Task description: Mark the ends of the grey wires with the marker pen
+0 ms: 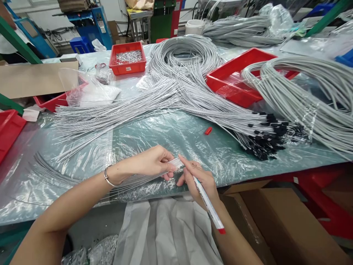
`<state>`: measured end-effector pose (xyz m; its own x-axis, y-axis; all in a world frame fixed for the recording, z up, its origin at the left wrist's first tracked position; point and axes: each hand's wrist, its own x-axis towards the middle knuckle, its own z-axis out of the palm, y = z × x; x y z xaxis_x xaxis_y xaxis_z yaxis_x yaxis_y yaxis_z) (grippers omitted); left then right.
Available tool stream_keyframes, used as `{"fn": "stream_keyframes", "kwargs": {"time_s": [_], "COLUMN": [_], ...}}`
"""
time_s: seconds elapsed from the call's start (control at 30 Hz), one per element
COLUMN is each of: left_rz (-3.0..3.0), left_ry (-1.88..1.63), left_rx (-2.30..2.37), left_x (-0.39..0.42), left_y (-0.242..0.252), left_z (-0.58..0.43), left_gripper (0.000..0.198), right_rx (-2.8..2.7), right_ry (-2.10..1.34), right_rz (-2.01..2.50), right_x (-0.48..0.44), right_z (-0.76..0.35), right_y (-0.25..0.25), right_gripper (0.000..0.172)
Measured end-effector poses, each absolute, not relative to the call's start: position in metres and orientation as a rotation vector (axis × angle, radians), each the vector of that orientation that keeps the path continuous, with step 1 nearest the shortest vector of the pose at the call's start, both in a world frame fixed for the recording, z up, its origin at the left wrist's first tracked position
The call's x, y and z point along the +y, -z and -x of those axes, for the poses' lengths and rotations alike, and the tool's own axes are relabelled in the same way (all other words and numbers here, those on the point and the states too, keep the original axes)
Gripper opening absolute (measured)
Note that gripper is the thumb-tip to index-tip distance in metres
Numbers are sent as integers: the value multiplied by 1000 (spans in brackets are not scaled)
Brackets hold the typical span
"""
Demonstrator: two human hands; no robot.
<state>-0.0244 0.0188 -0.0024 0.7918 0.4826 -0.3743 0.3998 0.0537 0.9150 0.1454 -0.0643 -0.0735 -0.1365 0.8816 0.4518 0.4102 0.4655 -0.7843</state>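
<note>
My left hand (pixel 162 163) is closed on a thin flat bunch of grey wires (pixel 138 180), whose long ends trail left over the table. Beside it, my right hand (pixel 198 176) grips a white marker pen (pixel 208 204) with a red end, its tip side near the wire ends; the tip itself is hidden by the fingers. A red pen cap (pixel 208 130) lies on the plastic sheet beyond my hands. Behind them spreads a large pile of grey wires (pixel 127 106), and the right-hand branch ends in black connectors (pixel 267 136).
A red bin of small metal parts (pixel 128 60) stands at the back. Coiled wire (pixel 184 51) sits beside it. Another red bin (pixel 237 79) and a thick cable bundle (pixel 309 92) are on the right. Cardboard boxes (pixel 289 217) stand below the table edge.
</note>
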Motion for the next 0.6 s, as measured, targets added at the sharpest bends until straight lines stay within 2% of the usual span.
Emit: {"fn": "stream_keyframes", "kwargs": {"time_s": [0.07, 0.2, 0.3, 0.4, 0.6], "left_rz": [-1528, -1436, -1371, -1335, -1349], "left_ry": [-47, 49, 114, 123, 137], "left_rx": [719, 710, 706, 686, 659], "left_x": [19, 20, 23, 25, 27], "left_y": [11, 43, 62, 67, 61], "left_z": [24, 23, 22, 21, 20], "left_gripper": [23, 25, 24, 24, 24], "right_rx": [-1679, -1254, -1111, -1178, -1186], "right_ry": [-668, -821, -857, -882, -824], "right_rz": [1129, 1063, 1025, 1135, 1241], "right_x": [-64, -65, -66, -68, -69], "right_z": [-153, -165, -167, -165, -161], "right_y": [75, 84, 91, 96, 95], "right_gripper": [42, 46, 26, 15, 13]}}
